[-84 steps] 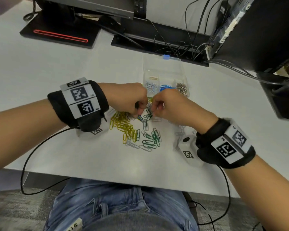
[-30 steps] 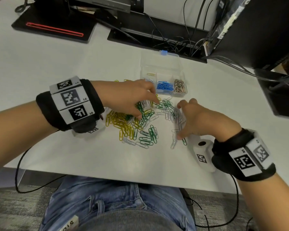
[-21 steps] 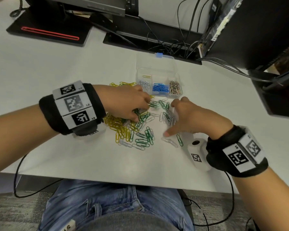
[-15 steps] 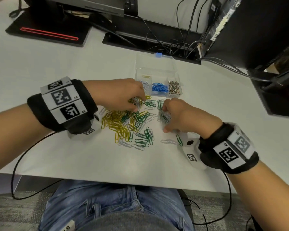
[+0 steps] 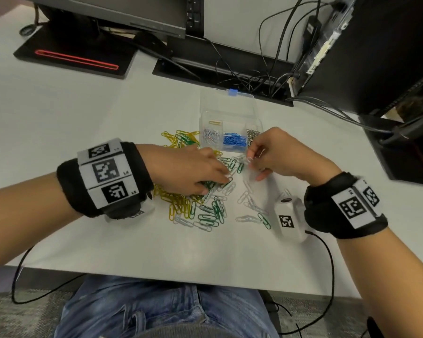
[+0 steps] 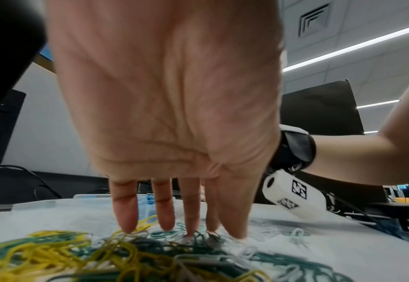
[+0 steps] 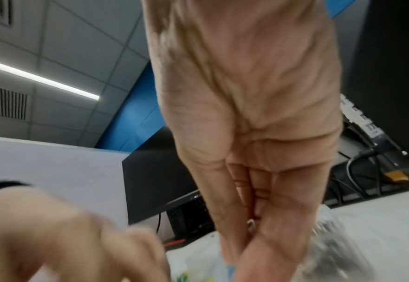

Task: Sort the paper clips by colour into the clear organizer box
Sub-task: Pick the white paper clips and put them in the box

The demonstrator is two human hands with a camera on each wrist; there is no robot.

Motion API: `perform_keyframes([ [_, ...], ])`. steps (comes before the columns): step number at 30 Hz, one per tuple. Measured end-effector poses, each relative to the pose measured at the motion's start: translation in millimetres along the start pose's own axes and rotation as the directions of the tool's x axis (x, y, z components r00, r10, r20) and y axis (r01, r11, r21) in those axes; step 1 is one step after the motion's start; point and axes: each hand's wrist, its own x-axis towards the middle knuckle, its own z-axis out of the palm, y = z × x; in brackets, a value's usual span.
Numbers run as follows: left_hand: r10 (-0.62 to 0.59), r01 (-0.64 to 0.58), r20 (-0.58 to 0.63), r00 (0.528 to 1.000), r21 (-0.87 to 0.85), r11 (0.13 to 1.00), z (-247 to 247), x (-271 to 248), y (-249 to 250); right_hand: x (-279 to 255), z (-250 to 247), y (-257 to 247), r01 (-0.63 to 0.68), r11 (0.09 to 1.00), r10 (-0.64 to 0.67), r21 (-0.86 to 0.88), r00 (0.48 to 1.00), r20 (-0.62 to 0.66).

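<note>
A loose pile of yellow [image 5: 178,201], green [image 5: 215,211] and white paper clips [image 5: 249,203] lies on the white table. Behind it stands the clear organizer box [image 5: 226,106], lid open, with whitish clips [image 5: 210,136], blue clips [image 5: 235,140] and silver clips [image 5: 253,134] in its front compartments and one yellow clip [image 5: 215,123] behind. My left hand [image 5: 220,176] lies flat on the pile, its straight fingers [image 6: 126,219] touching green and yellow clips. My right hand [image 5: 250,156] hovers just in front of the box and pinches a white clip [image 7: 250,223] between thumb and fingers.
Two black monitor stands [image 5: 78,54] and a tangle of cables [image 5: 254,76] line the back of the table. A black computer case [image 5: 376,57] stands at the right. The table's front edge [image 5: 181,276] runs just above my lap.
My right hand has risen off the pile toward the box front with a white clip pinched. My left hand has flattened and slid right over the green clips.
</note>
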Motion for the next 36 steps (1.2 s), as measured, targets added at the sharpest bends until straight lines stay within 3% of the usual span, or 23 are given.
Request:
perform_keyframes([
  [5, -0.042, 0.035, -0.07, 0.997, -0.1, 0.994, -3.7, -12.9, -12.8, 12.8, -7.9, -30.0, 0.131, 0.989, -0.123, 0.068, 0.986, -0.117],
  [8, -0.15, 0.107, -0.179, 0.972, -0.23, 0.967, -7.1, -21.3, -21.0, 29.4, -2.9, -52.5, 0.178, 0.983, -0.17, 0.046, 0.975, -0.145],
  [12, -0.307, 0.245, -0.209, 0.928, -0.276, 0.929, -7.9, -30.9, -31.0, 44.3, 6.9, -65.2, 0.16, 0.987, -0.156, 0.02, 0.981, -0.117],
  [17, -0.344, 0.254, -0.206, 0.916, -0.367, 0.895, -3.2, -38.9, -25.1, 20.3, -3.6, -42.7, 0.132, 0.989, -0.143, -0.066, 0.968, -0.204],
  [19, -0.307, 0.221, -0.186, 0.933, -0.378, 0.899, 0.7, -36.2, -16.7, -1.7, -9.4, -18.9, 0.04, 0.991, -0.067, -0.126, 0.975, -0.212],
  [22, -0.243, 0.18, -0.163, 0.956, -0.328, 0.927, 3.7, -30.1, -4.7, -37.4, -11.2, 25.1, -0.205, 0.927, 0.16, -0.315, 0.973, -0.164],
  [25, -0.154, 0.108, -0.146, 0.977, -0.282, 0.953, 3.2, -21.9, 6.2, -60.1, -5.4, 55.6, -0.39, 0.823, 0.402, -0.413, 0.913, -0.063],
  [27, -0.073, 0.036, -0.134, 0.988, -0.254, 0.966, 1.5, -14.3, 15.3, -63.7, -2.9, 60.7, -0.426, 0.796, 0.453, -0.431, 0.89, -0.043],
  [30, 0.024, -0.038, -0.071, 0.997, -0.204, 0.978, 2.5, -5.2, 26.5, -57.5, 1.8, 48.0, -0.362, 0.817, 0.396, -0.449, 0.918, -0.02],
  [33, 0.026, -0.021, 0.029, 0.999, -0.174, 0.984, 7.1, 0.4, 30.8, -47.8, 17.8, 26.4, -0.22, 0.861, 0.259, -0.458, 0.965, 0.025],
  [36, -0.038, 0.033, -0.03, 0.999, -0.133, 0.991, 6.1, 5.9, 28.0, -34.4, 32.9, 3.0, -0.054, 0.867, 0.095, -0.495, 0.994, 0.058],
])
